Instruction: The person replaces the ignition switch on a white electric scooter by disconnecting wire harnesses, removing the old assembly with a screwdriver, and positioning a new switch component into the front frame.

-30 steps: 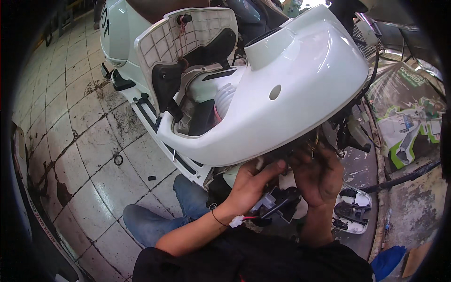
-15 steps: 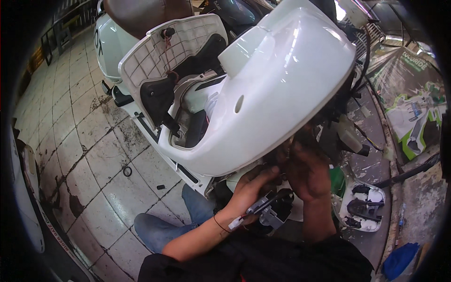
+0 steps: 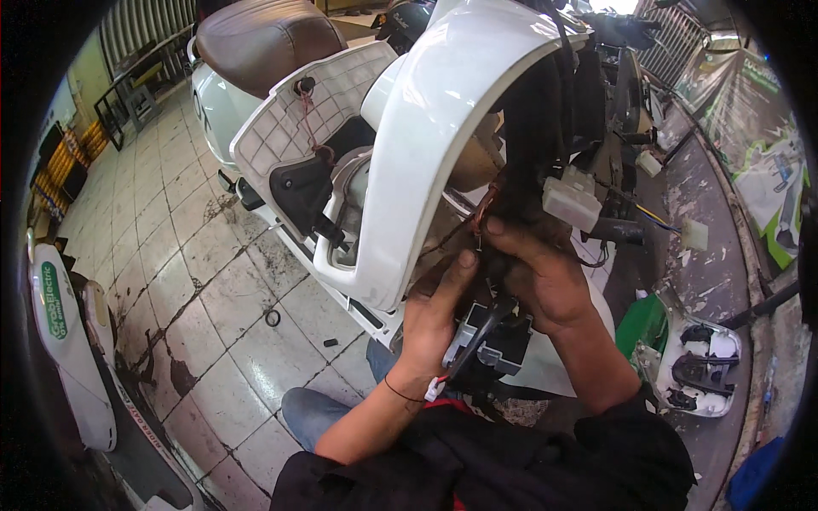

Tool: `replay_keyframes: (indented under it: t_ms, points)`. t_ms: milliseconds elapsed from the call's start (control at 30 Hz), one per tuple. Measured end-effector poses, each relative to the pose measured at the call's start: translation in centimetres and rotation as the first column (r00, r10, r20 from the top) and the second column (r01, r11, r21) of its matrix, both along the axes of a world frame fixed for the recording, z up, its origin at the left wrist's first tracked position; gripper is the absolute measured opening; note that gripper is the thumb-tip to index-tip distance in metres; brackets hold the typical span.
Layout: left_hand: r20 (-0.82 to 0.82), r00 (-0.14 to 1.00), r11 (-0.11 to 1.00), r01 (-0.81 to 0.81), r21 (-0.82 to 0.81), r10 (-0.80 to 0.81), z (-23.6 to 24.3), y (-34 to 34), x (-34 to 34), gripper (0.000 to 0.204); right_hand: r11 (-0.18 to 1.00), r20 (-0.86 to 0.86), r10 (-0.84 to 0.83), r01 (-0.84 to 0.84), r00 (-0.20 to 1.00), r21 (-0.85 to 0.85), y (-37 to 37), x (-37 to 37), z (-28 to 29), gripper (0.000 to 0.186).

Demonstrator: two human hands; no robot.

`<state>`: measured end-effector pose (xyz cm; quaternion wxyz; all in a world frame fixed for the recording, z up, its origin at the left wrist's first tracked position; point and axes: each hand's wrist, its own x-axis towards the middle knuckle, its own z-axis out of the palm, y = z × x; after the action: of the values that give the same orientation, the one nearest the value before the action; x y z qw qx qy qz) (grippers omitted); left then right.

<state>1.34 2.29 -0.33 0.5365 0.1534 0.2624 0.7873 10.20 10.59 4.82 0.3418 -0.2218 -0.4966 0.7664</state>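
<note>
My left hand (image 3: pixel 429 328) and my right hand (image 3: pixel 550 281) meet below the open inside of the white scooter panel (image 3: pixel 409 128). Between thumb and fingers, my right hand pinches a thin reddish-brown wire (image 3: pixel 484 209) that runs down from the scooter's front. The left thumb points up close to the wire's lower end, its fingers curled and partly hidden; what they hold cannot be made out. Just below both hands is a grey and black boxy part (image 3: pixel 494 341). A black cable ending in a small white connector (image 3: pixel 434 389) lies across it, beside my left wrist.
A translucent white reservoir (image 3: pixel 572 198) and loose wiring sit right of my hands. Further right lies a white and green cover piece (image 3: pixel 703 366). The raised seat-box panel (image 3: pixel 311 111) and brown seat (image 3: pixel 268 34) stand behind. Another scooter's white part (image 3: pixel 72 349) is at left.
The view has shifted and the white panel appears tilted back, exposing its inner side and the wire at my fingers. Both hands stay close together beneath it.
</note>
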Motion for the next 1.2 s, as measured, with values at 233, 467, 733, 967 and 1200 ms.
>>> replay_keyframes:
  t_ms: [233, 467, 733, 967, 1200]
  points:
    - [-0.103, 0.994, 0.995, -0.038, 0.094, 0.047, -1.3, 0.7, -0.8, 0.048, 0.984, 0.154, -0.052, 0.024, 0.987, 0.179, 0.2, -0.2, 0.0, 0.045]
    - [-0.090, 0.990, 0.993, -0.108, 0.043, 0.111, -1.5, 0.7, -0.7, 0.042, 0.814, 0.567, -0.128, -0.240, 0.814, 0.528, 0.8, -0.6, 2.4, 0.033]
    - [-0.058, 0.982, 0.983, -0.181, 0.017, 0.182, -0.6, 1.2, -0.4, 0.035, 0.784, 0.477, -0.025, -0.279, 0.878, 0.554, 2.7, -0.8, 1.6, 0.021]
    - [-0.055, 0.979, 0.979, -0.194, 0.059, 0.198, -1.3, 1.6, -0.9, 0.030, 0.849, 0.361, 0.002, -0.193, 0.933, 0.493, 2.0, -1.3, 1.3, 0.017]
    - [0.336, 0.942, 0.993, -0.043, 0.107, 0.004, -1.6, 2.1, -0.6, 0.040, 0.926, 0.363, 0.093, -0.215, 0.927, 0.309, 2.3, -1.2, 1.0, 0.016]
